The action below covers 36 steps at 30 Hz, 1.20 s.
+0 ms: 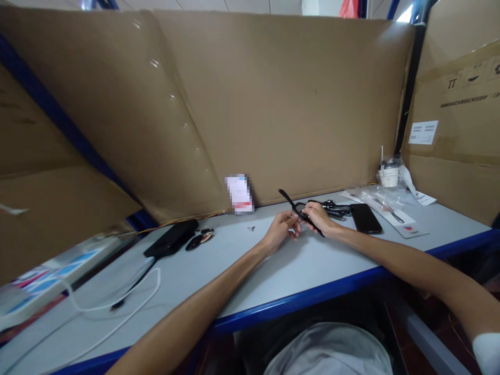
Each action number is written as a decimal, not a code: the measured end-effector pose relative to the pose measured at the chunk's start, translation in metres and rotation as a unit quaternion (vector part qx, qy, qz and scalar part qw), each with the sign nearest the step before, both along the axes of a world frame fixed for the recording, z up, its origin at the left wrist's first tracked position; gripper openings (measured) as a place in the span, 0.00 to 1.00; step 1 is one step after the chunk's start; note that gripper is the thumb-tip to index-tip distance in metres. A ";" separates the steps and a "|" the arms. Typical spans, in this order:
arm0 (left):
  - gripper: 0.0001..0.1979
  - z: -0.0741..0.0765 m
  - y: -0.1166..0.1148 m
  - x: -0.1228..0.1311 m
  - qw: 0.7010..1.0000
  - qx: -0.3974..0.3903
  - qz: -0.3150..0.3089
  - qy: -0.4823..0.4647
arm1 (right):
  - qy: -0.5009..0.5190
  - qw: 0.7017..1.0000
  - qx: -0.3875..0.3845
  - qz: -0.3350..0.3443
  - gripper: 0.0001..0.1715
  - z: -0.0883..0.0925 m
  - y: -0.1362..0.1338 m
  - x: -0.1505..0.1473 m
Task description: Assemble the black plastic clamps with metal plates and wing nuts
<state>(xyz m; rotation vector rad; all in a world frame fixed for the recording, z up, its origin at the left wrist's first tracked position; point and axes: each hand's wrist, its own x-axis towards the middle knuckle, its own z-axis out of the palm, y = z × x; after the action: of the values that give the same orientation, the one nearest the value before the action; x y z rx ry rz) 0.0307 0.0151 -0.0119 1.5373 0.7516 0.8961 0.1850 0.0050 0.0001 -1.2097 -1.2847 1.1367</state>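
Black-framed eyeglasses [288, 198] are held up just above the table, one temple arm pointing up and left and the other slanting down to the right. My left hand [282, 227] pinches the near side of the frame between thumb and fingers. On the right, my right hand [317, 215] is closed round the frame by the other temple. The fingers cover much of the front, so I cannot tell whether both lenses are in. Two loose dark lenses [194, 242] lie to the left, and some tiny dark pieces [251, 228] rest between them and my left hand.
Behind my right hand lie more black glasses frames [335, 208], a black phone [365, 218] and plastic packets [380, 200]. A lit phone [239, 194] leans on the cardboard wall [292, 104]. A black case [172, 239], white cable [136, 298] and power strip [58, 284] occupy the left.
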 end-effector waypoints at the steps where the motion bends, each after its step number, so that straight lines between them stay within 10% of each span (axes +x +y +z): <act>1: 0.18 0.000 0.001 0.000 1.000 -0.002 0.000 0.001 | 0.003 1.000 -0.004 -0.001 0.06 0.001 0.000 0.000; 17: 0.13 0.006 0.025 -0.019 0.987 0.064 0.126 0.073 | 0.018 0.998 -0.052 -0.026 0.09 0.008 0.001 0.005; 24: 0.11 0.006 0.054 -0.056 0.847 0.342 0.280 0.295 | -0.008 0.998 -0.060 -0.007 0.11 0.006 0.004 0.008; 28: 0.11 0.010 0.060 -0.068 0.781 0.364 0.265 0.433 | 0.004 0.998 -0.062 0.005 0.12 0.007 0.005 0.009; 36: 0.18 -0.005 0.056 -0.062 0.751 0.445 0.103 0.477 | 0.013 0.998 -0.048 -0.032 0.07 0.008 0.006 0.013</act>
<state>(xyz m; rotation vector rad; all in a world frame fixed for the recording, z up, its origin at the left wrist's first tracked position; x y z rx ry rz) -0.0318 0.0707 -0.0164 2.9130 1.3334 0.5730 0.1983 0.0114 0.0081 -1.2933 -1.1743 1.1750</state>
